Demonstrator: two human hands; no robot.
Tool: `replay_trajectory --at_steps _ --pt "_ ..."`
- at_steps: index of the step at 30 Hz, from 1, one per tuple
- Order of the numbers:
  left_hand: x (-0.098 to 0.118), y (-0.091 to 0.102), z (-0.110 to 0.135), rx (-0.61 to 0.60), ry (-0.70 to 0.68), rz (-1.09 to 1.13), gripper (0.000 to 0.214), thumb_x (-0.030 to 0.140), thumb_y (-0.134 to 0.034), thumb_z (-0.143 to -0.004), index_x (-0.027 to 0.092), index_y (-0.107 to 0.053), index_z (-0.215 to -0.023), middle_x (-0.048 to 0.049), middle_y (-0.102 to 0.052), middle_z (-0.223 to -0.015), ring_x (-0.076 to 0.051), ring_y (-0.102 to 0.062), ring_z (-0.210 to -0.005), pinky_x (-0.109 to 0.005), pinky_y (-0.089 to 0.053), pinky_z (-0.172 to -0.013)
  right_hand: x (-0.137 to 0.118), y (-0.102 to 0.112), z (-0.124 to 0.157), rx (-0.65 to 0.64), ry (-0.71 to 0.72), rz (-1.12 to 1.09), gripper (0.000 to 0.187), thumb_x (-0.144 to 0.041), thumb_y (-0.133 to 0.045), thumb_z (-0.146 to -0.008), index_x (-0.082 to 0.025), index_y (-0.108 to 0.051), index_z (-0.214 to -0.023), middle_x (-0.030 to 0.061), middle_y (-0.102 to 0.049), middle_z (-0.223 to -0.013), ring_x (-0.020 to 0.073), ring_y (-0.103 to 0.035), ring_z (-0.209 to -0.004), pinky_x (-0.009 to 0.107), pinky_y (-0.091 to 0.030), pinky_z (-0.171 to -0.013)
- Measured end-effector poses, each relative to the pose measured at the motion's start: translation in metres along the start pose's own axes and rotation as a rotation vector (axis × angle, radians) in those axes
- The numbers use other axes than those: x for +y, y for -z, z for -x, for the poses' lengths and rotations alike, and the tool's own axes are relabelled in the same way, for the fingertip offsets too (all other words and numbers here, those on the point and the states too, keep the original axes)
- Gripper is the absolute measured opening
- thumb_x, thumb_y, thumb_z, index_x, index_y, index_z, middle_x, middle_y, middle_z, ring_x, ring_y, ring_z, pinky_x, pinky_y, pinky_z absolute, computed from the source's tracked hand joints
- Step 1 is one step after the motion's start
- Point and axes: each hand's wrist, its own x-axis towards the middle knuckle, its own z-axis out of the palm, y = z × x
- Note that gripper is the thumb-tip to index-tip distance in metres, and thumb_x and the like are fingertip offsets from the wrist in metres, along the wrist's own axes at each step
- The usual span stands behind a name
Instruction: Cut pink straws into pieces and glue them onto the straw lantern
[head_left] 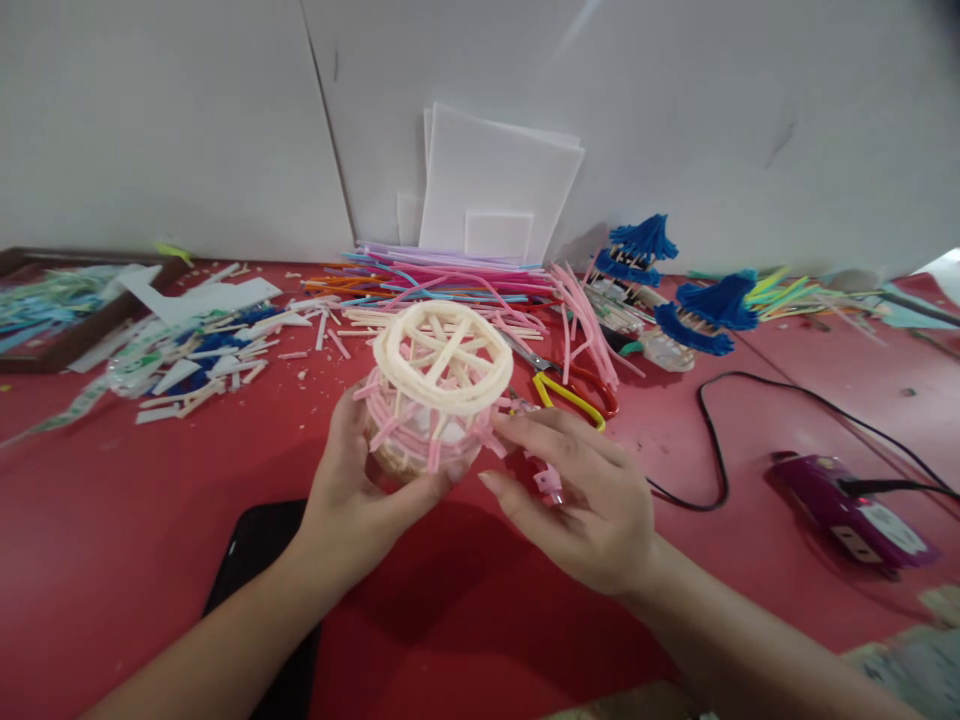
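Observation:
My left hand [367,500] is wrapped round a small round craft model made of fuzzy sticks [442,365]. Its top is a cream ring with crossing spokes. Below that, pink stubs stick out around a rounded, partly see-through body. At the model's right side is my right hand [581,490], its fingertips by a pink stub and its thumb apart from the forefinger. Between and behind these fingers shows a pink tool-like thing [547,482], mostly hidden; whether it touches the hand I cannot tell.
Scissors [574,390] lie behind my right hand. Bundles of coloured fuzzy sticks [450,275] lie near the wall, with two blue-roofed models [709,315] to the right. Cut scraps [206,355] lie left. A black cord [720,440] runs by a purple power strip [847,510]. A dark flat object [262,560] is near me.

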Motion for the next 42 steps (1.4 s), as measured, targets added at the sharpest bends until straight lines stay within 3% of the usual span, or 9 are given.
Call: replay_trajectory --at_steps 6,11,24,32,42 --pt "0.0031 -0.0014 -0.0003 -0.052 0.033 0.073 0.060 0.014 -0.080 -0.065 0.024 -0.048 -0.114 -0.0057 -0.066 -0.119 -0.026 -0.066 -0.109 -0.038 -0.056 -0.093 0.0003 0.0035 -0.0014 -0.019 0.041 0.001 0.033 -0.008 -0.061 -0.084 -0.023 -0.068 -0.113 0.0046 -0.070 -0.084 0.0158 -0.068 -0.074 0.027 -0.059 -0.067" --pt "0.0034 -0.0017 -0.0001 -0.062 0.060 0.090 0.062 0.013 -0.080 -0.063 0.023 -0.047 -0.114 -0.0073 -0.067 -0.119 -0.026 -0.067 -0.107 -0.037 -0.057 -0.091 0.0011 0.0028 0.0014 -0.013 0.066 0.013 0.033 -0.005 -0.062 -0.083 -0.017 -0.068 -0.113 0.0050 -0.071 -0.084 0.0129 -0.067 -0.072 0.024 -0.059 -0.068" --pt "0.0055 -0.0047 -0.0011 -0.064 0.055 0.051 0.056 0.017 -0.079 -0.066 0.023 -0.046 -0.111 -0.0075 -0.069 -0.112 -0.025 -0.070 -0.100 -0.040 -0.058 -0.088 0.0015 0.0024 0.0024 0.006 0.077 0.020 0.038 -0.002 -0.063 -0.080 -0.020 -0.069 -0.113 0.0036 -0.072 -0.086 0.0128 -0.069 -0.072 0.023 -0.061 -0.069" --pt "0.0038 -0.0037 0.0004 -0.052 0.053 0.077 0.062 0.010 -0.079 -0.062 0.023 -0.047 -0.113 -0.0050 -0.069 -0.111 -0.021 -0.069 -0.100 -0.032 -0.058 -0.086 0.0023 0.0021 0.0022 -0.026 0.087 0.004 0.035 -0.001 -0.061 -0.082 -0.018 -0.068 -0.112 0.0058 -0.073 -0.087 0.0127 -0.069 -0.075 0.024 -0.061 -0.071" --pt "0.0008 -0.0018 -0.0002 -0.064 0.034 0.050 0.057 0.016 -0.079 -0.065 0.023 -0.047 -0.112 -0.0066 -0.069 -0.111 -0.025 -0.069 -0.099 -0.038 -0.059 -0.084 0.0030 0.0013 0.0022 -0.024 0.080 0.014 0.039 -0.002 -0.061 -0.081 -0.022 -0.068 -0.114 0.0044 -0.074 -0.088 0.0145 -0.070 -0.074 0.026 -0.062 -0.070"
